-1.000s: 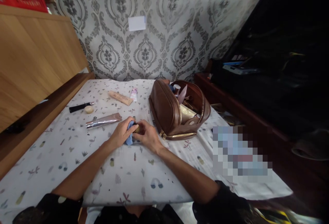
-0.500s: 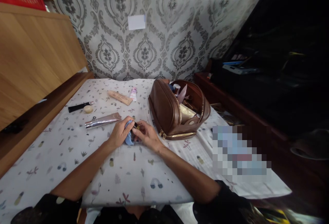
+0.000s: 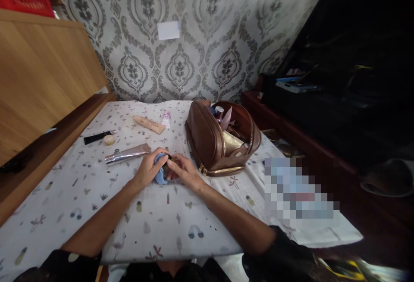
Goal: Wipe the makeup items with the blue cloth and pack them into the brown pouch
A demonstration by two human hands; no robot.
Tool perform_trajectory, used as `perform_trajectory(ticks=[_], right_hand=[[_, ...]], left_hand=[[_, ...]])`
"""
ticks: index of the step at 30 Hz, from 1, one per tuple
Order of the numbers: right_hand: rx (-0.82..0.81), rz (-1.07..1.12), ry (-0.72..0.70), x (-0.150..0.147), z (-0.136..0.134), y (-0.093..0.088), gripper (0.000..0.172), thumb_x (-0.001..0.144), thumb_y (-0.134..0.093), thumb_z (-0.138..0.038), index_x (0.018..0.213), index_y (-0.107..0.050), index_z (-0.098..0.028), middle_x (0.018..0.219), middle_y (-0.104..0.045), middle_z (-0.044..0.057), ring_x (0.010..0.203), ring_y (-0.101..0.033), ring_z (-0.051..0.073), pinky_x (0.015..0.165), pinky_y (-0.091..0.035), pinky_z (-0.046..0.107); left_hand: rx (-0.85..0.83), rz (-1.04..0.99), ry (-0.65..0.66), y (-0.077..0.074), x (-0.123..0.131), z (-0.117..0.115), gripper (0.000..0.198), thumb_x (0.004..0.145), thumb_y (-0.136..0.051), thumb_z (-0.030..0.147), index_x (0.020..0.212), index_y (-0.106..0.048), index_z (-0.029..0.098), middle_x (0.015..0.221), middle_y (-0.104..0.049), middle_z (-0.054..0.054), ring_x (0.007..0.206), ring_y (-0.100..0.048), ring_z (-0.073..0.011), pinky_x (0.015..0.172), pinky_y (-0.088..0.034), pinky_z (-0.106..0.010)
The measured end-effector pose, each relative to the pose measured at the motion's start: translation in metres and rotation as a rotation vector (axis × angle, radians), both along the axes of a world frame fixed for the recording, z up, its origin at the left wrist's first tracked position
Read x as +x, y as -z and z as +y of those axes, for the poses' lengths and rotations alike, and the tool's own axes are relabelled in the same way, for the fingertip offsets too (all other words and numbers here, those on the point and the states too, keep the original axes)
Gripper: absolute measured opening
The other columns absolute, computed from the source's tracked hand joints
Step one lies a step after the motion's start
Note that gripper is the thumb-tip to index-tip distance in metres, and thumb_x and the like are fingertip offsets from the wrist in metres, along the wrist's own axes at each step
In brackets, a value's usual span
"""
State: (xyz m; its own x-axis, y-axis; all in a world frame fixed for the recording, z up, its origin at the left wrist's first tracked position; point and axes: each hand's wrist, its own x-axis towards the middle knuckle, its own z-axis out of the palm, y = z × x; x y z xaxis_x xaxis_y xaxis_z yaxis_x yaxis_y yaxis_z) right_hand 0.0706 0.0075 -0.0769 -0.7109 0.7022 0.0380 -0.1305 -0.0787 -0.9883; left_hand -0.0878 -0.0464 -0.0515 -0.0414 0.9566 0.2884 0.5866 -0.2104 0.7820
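Centre of table, above a white tablecloth point(image 3: 145, 226) printed with flamingos, pineapples and palms: left hand point(image 3: 145, 171) and right hand point(image 3: 186, 173), close together.

Left hand: curled, clamped on a crumpled light-blue fabric cloth point(image 3: 159, 179). Right hand: bent at the knuckles, thumb and fingers pinched on a small dark object point(image 3: 166, 169). Sits between both hands, against the blue cloth; mostly covered by fingers, cannot tell exact shape or kind. Contact between the two sets of fingertips: cannot tell.

Just left of left hand: shiny silver-pink metallic squeeze tube point(image 3: 126, 154), lying flat, one end near the knuckles. Farther left: slim black tube point(image 3: 98, 137) with silvery end, just beside a small cream-coloured rounded piece point(image 3: 109, 140). Beyond the hands, towards the wall: peach-coloured flat tube point(image 3: 149, 124), lying at a slant; near its right end, a smaller white-and-pink tube point(image 3: 166, 120).

Right of the hands, near right hand: brown leather-look zip bag point(image 3: 203, 137) with gold-toned zips. Stands open at the top; inside, a pale gold flat item point(image 3: 232, 143), a pink pointed item point(image 3: 226, 119) and a silvery-white cap point(image 3: 219, 113).

Farther right, on the tablecloth edge: pixelated patch point(image 3: 297, 191), contents unreadable. Behind: grey-and-white damask wallpaper point(image 3: 179, 68).
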Motion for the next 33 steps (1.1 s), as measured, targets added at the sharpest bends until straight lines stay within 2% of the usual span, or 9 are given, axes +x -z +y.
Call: perform_trajectory(ticks=[7, 13, 17, 20, 24, 26, 29, 31, 33], right_hand=[[-0.134, 0.06, -0.025, -0.003, -0.001, -0.003, 0.068, 0.064, -0.073, -0.075, 0.094, -0.051, -0.019, 0.066, -0.063, -0.005, 0.049, -0.06, 0.01, 0.046, -0.04, 0.021], [-0.118, 0.109, 0.008, 0.009, -0.009, -0.025, 0.069, 0.064, -0.076, -0.071, 0.101, -0.054, -0.018, 0.069, -0.061, -0.005, 0.057, -0.061, 0.011, 0.054, -0.046, 0.023], [-0.045, 0.094, -0.019, 0.034, -0.01, -0.051, 0.066, 0.067, -0.078, -0.065, 0.108, -0.056, -0.018, 0.071, -0.059, -0.005, 0.061, -0.059, 0.011, 0.056, -0.046, 0.024], [0.005, 0.105, -0.021, 0.062, -0.008, -0.076, 0.061, 0.068, -0.082, -0.057, 0.108, -0.059, -0.017, 0.074, -0.057, -0.004, 0.064, -0.055, 0.01, 0.059, -0.044, 0.023], [0.049, 0.155, 0.057, 0.105, 0.0, -0.112, 0.049, 0.07, -0.084, -0.046, 0.103, -0.059, -0.019, 0.081, -0.06, -0.003, 0.073, -0.057, 0.01, 0.067, -0.047, 0.024], [0.082, 0.155, 0.15, 0.127, 0.008, -0.13, 0.048, 0.072, -0.083, -0.042, 0.106, -0.058, -0.02, 0.084, -0.063, -0.002, 0.071, -0.058, 0.01, 0.067, -0.048, 0.025], [0.19, 0.189, 0.315, 0.155, 0.024, -0.149, 0.04, 0.074, -0.082, -0.04, 0.1, -0.059, -0.019, 0.083, -0.063, -0.002, 0.067, -0.058, 0.01, 0.066, -0.05, 0.026], [0.242, 0.172, 0.389, 0.167, 0.037, -0.156, 0.038, 0.074, -0.083, -0.037, 0.097, -0.058, -0.018, 0.088, -0.064, -0.001, 0.07, -0.06, 0.01, 0.068, -0.052, 0.026], [0.266, 0.156, 0.427, 0.175, 0.047, -0.158, 0.038, 0.073, -0.083, -0.033, 0.097, -0.057, -0.018, 0.095, -0.065, 0.001, 0.075, -0.063, 0.012, 0.07, -0.053, 0.027]], left_hand=[[0.031, -0.003, -0.005, 0.0, 0.0, -0.002, 0.037, 0.094, -0.044, 0.05, 0.095, -0.064, 0.019, 0.076, -0.064, 0.0, 0.073, -0.06, -0.0163, 0.071, -0.047, -0.026], [0.103, -0.08, -0.049, -0.011, 0.012, -0.008, 0.04, 0.094, -0.047, 0.053, 0.098, -0.065, 0.018, 0.078, -0.065, -0.003, 0.074, -0.06, -0.0182, 0.068, -0.048, -0.027], [0.144, -0.085, -0.007, -0.03, 0.03, -0.009, 0.042, 0.095, -0.047, 0.055, 0.105, -0.065, 0.019, 0.075, -0.064, -0.002, 0.071, -0.061, -0.0188, 0.07, -0.05, -0.029], [0.195, -0.058, 0.021, -0.05, 0.049, -0.005, 0.043, 0.096, -0.044, 0.055, 0.105, -0.065, 0.019, 0.082, -0.066, -0.003, 0.073, -0.062, -0.0182, 0.072, -0.05, -0.029], [0.27, -0.017, -0.061, -0.077, 0.074, 0.014, 0.036, 0.1, -0.041, 0.047, 0.103, -0.064, 0.019, 0.081, -0.066, -0.002, 0.075, -0.063, -0.0164, 0.07, -0.05, -0.026], [0.311, 0.086, -0.02, -0.088, 0.086, 0.027, 0.03, 0.101, -0.043, 0.04, 0.104, -0.064, 0.019, 0.079, -0.065, -0.001, 0.074, -0.063, -0.0154, 0.069, -0.049, -0.025], [0.419, 0.435, 0.137, -0.102, 0.106, 0.046, 0.026, 0.1, -0.044, 0.031, 0.109, -0.064, 0.019, 0.098, -0.069, -0.006, 0.088, -0.066, -0.0182, 0.078, -0.051, -0.028], [0.46, 0.695, 0.201, -0.108, 0.119, 0.057, 0.03, 0.099, -0.044, 0.028, 0.119, -0.063, 0.018, 0.113, -0.068, -0.009, 0.097, -0.067, -0.0218, 0.078, -0.053, -0.031], [0.417, 0.894, 0.212, -0.114, 0.131, 0.064, 0.036, 0.096, -0.044, 0.024, 0.129, -0.06, 0.019, 0.117, -0.068, -0.01, 0.097, -0.068, -0.0244, 0.072, -0.054, -0.032]])
